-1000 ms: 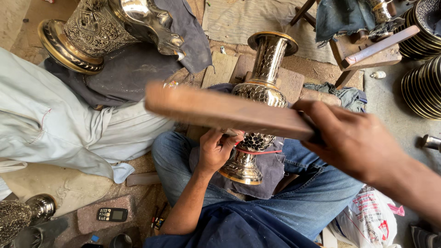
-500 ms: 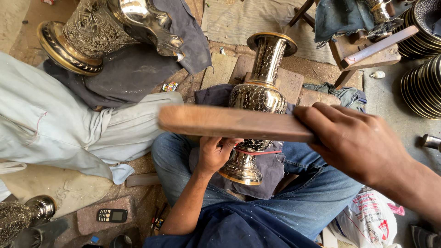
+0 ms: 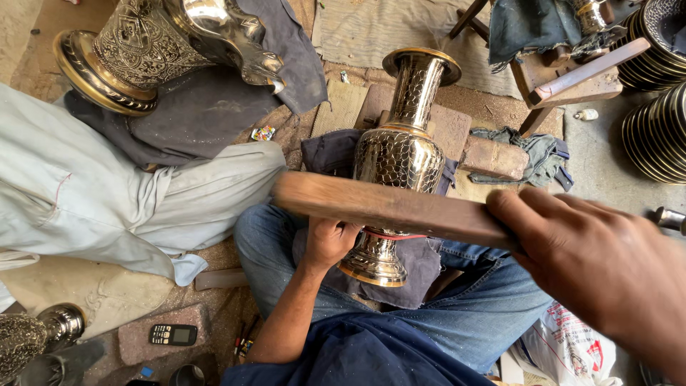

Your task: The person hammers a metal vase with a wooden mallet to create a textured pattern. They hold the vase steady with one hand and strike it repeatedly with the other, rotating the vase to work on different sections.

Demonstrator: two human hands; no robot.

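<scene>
Left-hand (image 3: 330, 241) grip on engraved brass vase (image 3: 399, 154)

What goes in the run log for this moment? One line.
left hand: grips brass vase on lap | right hand: holds wooden stick across vase | dark cloth beneath

The floor (image 3: 572, 154) is bare, dusty ground — grey concrete at the right, brown dirt further in — with a worn woven mat (image 3: 400, 28) spread along the top. A brick (image 3: 493, 157), a low wooden stool (image 3: 564, 75) and crumpled cloths (image 3: 543, 154) lie about, and stacked dark metal plates (image 3: 657, 136) line the right edge. Flat daylight falls evenly — a small mobile phone (image 3: 172, 334) rests on a slab at lower left.
</scene>
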